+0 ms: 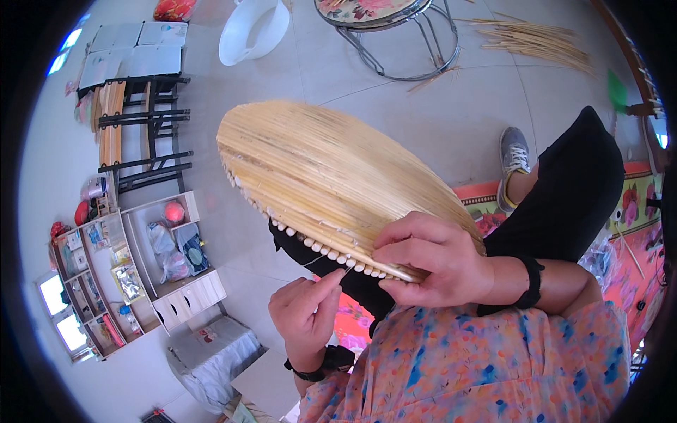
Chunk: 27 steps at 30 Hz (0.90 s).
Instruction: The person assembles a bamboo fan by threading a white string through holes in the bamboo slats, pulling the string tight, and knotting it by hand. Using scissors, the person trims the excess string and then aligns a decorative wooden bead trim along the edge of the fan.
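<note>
A pale yellow oval panel of stalks [331,162], laid side by side, rests tilted over my lap. Its near edge shows a row of round cut stalk ends. My right hand [444,261] is closed on that edge, fingers on top and thumb below. Just left of it, my left hand [303,314] pinches at the stalk ends with thumb and forefinger. Something thin shows at those fingertips; whether it is a needle or thread I cannot tell. A fine pale line runs under the edge nearby.
A round stool [374,14] and a white basin [254,32] stand on the floor ahead. Loose stalks [532,42] lie at the far right. On the left are shelves [127,282] and black-legged furniture [144,134]. A floral mat [635,247] lies at right.
</note>
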Motion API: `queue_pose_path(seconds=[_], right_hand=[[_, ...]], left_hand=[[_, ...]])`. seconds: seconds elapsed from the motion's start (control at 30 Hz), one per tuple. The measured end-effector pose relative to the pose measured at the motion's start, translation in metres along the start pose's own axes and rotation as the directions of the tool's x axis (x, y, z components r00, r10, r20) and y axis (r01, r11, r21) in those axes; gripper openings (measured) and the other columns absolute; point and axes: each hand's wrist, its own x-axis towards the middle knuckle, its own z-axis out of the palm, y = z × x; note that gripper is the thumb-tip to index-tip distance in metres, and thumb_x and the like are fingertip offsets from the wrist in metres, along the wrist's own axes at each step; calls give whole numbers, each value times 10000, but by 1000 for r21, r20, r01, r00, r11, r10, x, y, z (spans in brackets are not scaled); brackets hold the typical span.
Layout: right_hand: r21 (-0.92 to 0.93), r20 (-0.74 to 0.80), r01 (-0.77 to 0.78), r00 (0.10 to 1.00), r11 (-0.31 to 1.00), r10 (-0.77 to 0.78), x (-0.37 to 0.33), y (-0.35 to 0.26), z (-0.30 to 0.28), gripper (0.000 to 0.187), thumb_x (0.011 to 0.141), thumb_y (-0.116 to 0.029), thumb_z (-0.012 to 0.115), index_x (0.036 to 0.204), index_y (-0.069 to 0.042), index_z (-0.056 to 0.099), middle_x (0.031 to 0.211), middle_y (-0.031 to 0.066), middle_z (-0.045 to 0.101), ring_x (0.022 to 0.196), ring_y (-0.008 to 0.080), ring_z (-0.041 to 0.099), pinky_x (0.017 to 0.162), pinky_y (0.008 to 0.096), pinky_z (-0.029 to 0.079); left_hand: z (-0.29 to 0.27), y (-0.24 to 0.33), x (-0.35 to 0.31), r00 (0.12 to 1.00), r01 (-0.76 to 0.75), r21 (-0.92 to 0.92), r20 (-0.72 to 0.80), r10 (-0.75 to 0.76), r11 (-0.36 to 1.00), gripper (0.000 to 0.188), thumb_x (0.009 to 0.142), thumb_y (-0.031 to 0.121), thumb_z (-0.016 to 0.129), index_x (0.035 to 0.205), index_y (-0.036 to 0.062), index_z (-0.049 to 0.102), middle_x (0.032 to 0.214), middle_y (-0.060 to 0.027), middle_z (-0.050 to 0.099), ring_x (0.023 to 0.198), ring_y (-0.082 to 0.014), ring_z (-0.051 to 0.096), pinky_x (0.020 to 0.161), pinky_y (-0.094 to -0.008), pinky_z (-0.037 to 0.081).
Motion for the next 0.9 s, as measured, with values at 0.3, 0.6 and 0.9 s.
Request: queue_pose_path(seconds=[0.3,0.6,0.9], right_hand=[[47,-33,-30,999,998,31,0,-6,3,310,724,-94,764,1017,-45,675,978,110,626,845,275,647,724,342,546],[51,-26,17,1000,999,-16,-1,-6,1,328,725,-83,768,1035,-18,684,969,122,624,868,279,646,729,345,546],[54,-19,36,999,998,-35,0,-5,2,341,724,-68,768,1048,-9,682,975,126,620,872,276,641,731,342,545]], left_hand=[[-1,1,-8,999,47,-2,-18,-47,999,260,737,-56,702,983,13,744,518,-37,438,439,-154,406,449,-284,310],[-7,7,-6,1000,26,71,9,-27,997,270,736,-52,711,993,23,747,519,-46,475,434,-161,420,444,-292,314],[-11,8,-5,999,16,76,32,-19,997,271,732,-55,711,994,10,741,513,-41,470,425,-168,419,437,-297,312]])
